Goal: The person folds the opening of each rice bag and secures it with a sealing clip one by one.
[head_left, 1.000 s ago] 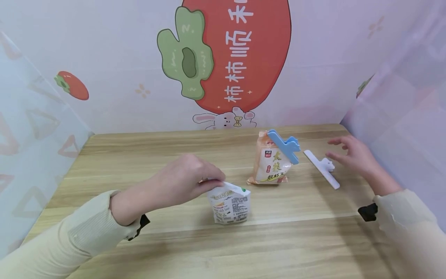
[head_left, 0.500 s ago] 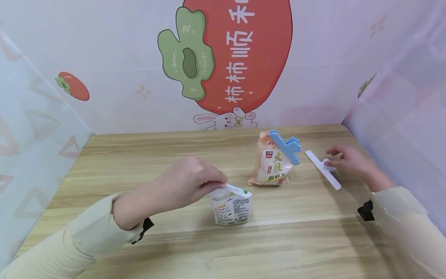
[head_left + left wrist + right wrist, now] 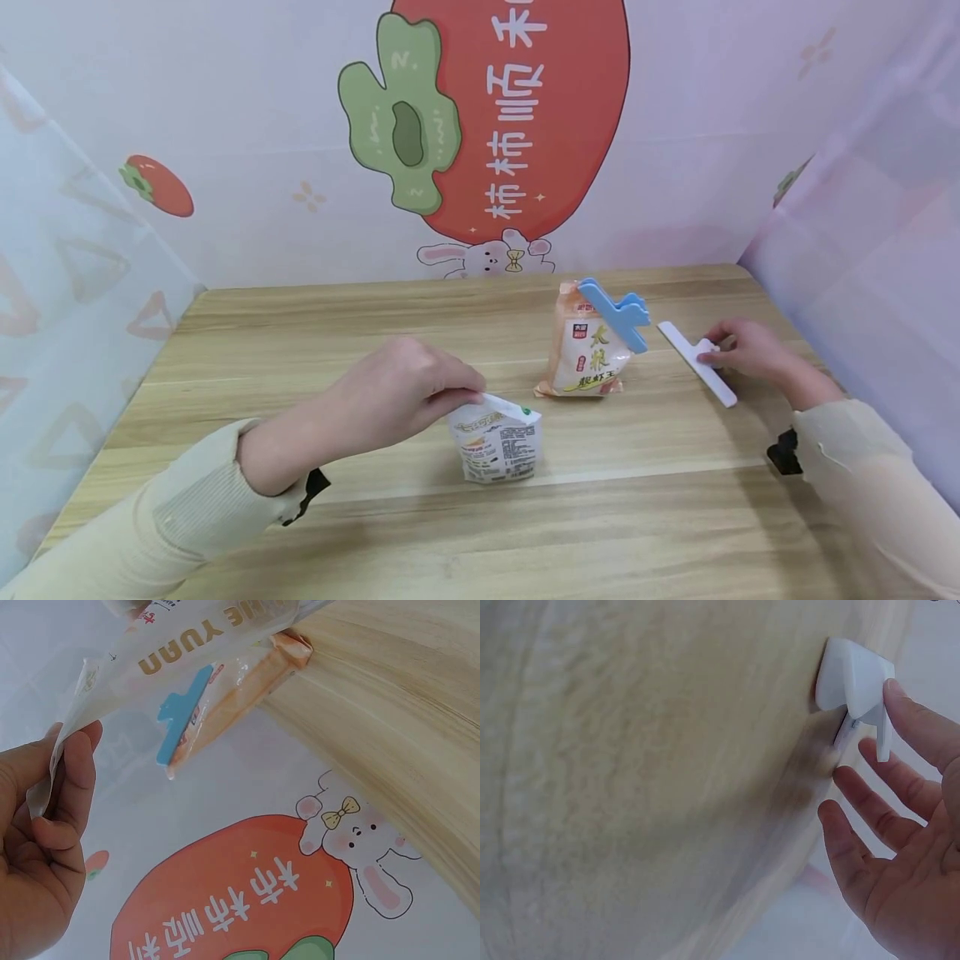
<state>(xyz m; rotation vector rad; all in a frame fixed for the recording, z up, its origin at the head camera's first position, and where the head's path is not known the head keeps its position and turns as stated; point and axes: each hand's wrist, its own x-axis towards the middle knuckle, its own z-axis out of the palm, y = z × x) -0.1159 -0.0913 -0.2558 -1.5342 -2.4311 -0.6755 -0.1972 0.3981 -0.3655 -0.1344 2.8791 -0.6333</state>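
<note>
- The right hand point(image 3: 750, 350) has its fingertips on the handle tabs of the long white plastic bag clip point(image 3: 697, 363), which lies flat on the light wooden table point(image 3: 300, 350) near its right edge. In the right wrist view the fingers are only lightly bent, touching the tabs and not yet gripping them.
- To lift it well, pinch both tabs squarely, thumb on one and index finger on the other, so the clip does not slide.
- The left hand point(image 3: 397, 396) pinches the folded top of the small white printed snack bag point(image 3: 497, 439) standing near the table's middle; keep that fold tight and upright.
- The orange snack bag point(image 3: 585, 354) with its blue clip point(image 3: 615, 312) stands just beside the white clip, so steer clear of it.
</note>
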